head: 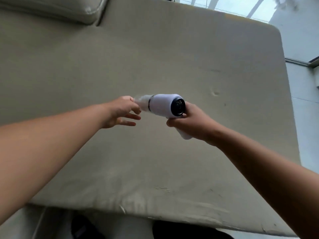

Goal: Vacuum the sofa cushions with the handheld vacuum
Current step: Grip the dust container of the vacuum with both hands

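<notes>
Observed: the handheld vacuum (164, 106) is held in the air over the middle of the seat cushion (155, 57), and no part of it touches the fabric. The right hand (189, 123) grips the handle (184, 135) with its fingers wrapped tight. The left hand (120, 111) is at the clear front section (143, 104). Its thumb and forefinger appear to pinch the tip, and the other fingers (133, 116) are spread and free. Blur hides the exact contact.

Assessment: the step in hand looks like seating or adjusting the front piece before suction starts. The right hand should keep the body still while the left works squarely along the barrel's axis, then lets go completely. The mouth should then be lowered flat onto the cushion. Overlapping strokes should run from the back cushion (51, 12) at its far left corner towards its near edge, with extra attention to the creases and flakes there.
</notes>
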